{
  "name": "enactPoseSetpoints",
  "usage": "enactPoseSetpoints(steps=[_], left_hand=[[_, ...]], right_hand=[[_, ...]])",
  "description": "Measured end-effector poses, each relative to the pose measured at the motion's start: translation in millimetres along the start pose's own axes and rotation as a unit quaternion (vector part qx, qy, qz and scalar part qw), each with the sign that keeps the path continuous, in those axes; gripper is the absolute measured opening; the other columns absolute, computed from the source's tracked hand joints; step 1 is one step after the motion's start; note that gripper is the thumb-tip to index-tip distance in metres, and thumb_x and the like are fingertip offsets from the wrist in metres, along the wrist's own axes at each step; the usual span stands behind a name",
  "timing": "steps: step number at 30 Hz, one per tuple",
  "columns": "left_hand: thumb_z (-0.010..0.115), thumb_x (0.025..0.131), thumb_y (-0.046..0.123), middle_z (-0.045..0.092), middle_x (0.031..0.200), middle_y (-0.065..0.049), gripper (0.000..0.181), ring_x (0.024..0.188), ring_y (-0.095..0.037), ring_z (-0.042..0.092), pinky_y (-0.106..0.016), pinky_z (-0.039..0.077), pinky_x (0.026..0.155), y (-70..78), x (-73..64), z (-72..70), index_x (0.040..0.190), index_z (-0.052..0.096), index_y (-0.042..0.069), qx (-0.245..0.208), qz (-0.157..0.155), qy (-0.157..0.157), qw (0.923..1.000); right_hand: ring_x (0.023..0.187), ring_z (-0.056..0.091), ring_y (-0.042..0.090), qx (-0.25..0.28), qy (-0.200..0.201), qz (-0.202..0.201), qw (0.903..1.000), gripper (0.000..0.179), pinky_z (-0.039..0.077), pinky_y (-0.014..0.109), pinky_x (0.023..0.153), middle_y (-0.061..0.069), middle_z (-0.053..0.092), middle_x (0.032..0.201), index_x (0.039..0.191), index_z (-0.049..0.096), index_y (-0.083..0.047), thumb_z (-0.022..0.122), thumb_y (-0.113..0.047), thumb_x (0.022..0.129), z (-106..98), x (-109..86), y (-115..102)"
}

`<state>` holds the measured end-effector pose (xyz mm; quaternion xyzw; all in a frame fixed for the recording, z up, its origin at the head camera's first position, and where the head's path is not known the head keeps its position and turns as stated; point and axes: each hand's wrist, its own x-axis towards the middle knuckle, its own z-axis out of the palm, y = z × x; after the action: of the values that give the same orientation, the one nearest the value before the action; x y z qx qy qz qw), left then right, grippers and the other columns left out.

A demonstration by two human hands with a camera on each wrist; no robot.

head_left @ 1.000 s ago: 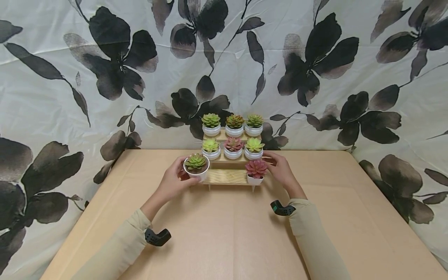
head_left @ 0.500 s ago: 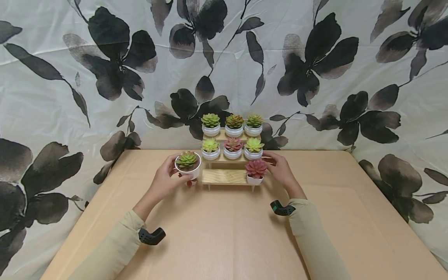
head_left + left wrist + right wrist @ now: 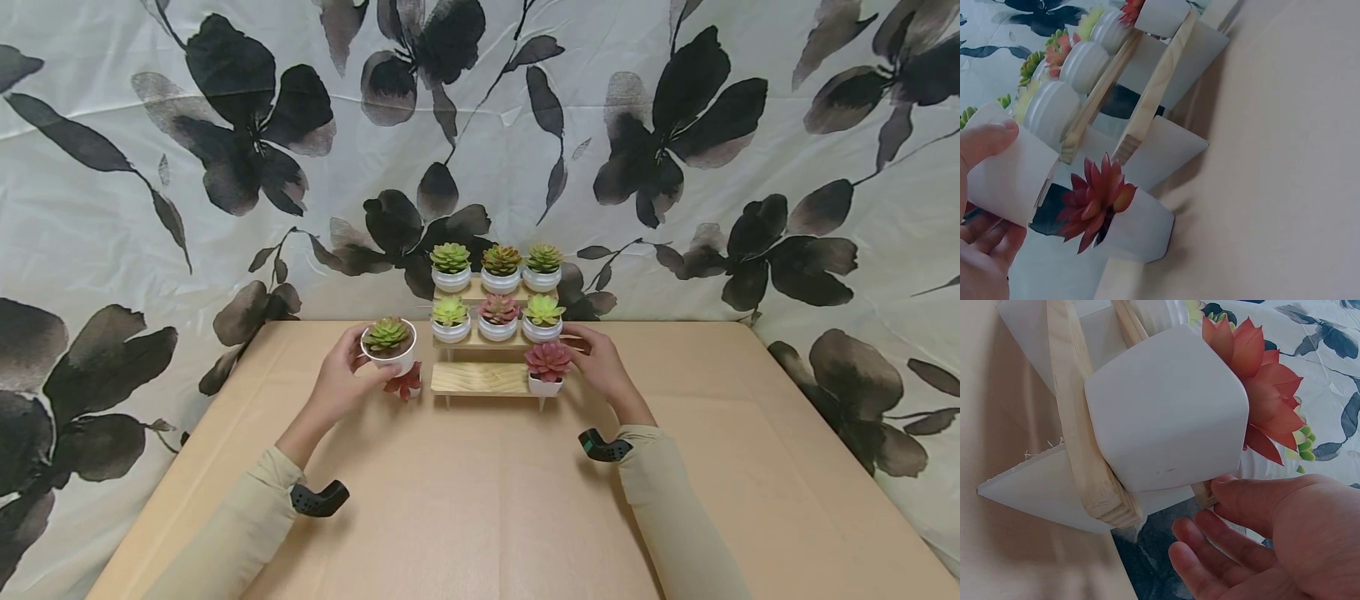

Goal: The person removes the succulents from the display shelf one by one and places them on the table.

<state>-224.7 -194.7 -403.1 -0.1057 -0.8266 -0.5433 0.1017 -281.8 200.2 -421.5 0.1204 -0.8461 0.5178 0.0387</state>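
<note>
My left hand (image 3: 345,367) grips a white pot with a green succulent (image 3: 387,335), raised beside the left end of the tiered wooden stand (image 3: 480,379). Just below it, a second pot with a red succulent (image 3: 1099,203) stands on the table, partly covered in the head view. On the stand's right side, my right hand (image 3: 600,358) pinches the end of the middle shelf (image 3: 1205,495) between thumb and fingers. Next to that hand, a pink-red succulent (image 3: 548,362) in a white pot sits at the right end of the lowest shelf; its pot (image 3: 1169,412) fills the right wrist view.
Three potted succulents line the top shelf, among them a brownish-green one (image 3: 501,259). Three more fill the middle shelf around a pink one (image 3: 498,309). A floral cloth (image 3: 525,167) hangs behind the wooden table (image 3: 495,492).
My left hand has carried the green succulent's pot leftward, away from the stand. The red succulent on the table has come into fuller view beneath it. My right hand has stayed put.
</note>
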Motion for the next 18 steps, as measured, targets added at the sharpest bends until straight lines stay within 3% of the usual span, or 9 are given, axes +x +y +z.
enactPoseSetpoints(steps=[4,13,18], left_hand=[[0.08,0.08,0.017,0.049,0.139,-0.013,0.075,0.13,-0.028,0.05,-0.039,0.045,0.11,-0.5,1.2,-2.5,0.141,0.038,0.006,0.007,-0.014,0.01,0.9998],[0.08,0.079,0.02,0.051,0.138,-0.013,0.075,0.126,-0.027,0.054,-0.027,0.049,0.105,-5.4,6.5,-5.3,0.141,0.039,0.008,0.019,-0.023,0.032,0.999],[0.08,0.079,0.02,0.051,0.139,-0.015,0.077,0.125,-0.028,0.054,-0.033,0.049,0.106,-6.8,12.0,-5.7,0.142,0.038,0.007,0.018,-0.027,0.037,0.9988]], right_hand=[[0.125,0.054,0.039,0.001,0.001,0.003,1.0,0.04,0.048,0.049,0.106,0.019,0.053,0.138,0.135,0.054,-0.004,0.057,-0.002,0.095,0,-0.2,0],[0.126,0.053,0.039,0.0,-0.004,0.007,1.0,0.041,0.048,0.05,0.106,0.019,0.052,0.139,0.136,0.052,-0.004,0.057,-0.002,0.095,0,-1.1,-2],[0.127,0.053,0.039,-0.002,-0.006,0.007,1.0,0.042,0.047,0.049,0.107,0.019,0.052,0.14,0.136,0.052,-0.004,0.057,-0.002,0.095,-1,-1.1,-2]])
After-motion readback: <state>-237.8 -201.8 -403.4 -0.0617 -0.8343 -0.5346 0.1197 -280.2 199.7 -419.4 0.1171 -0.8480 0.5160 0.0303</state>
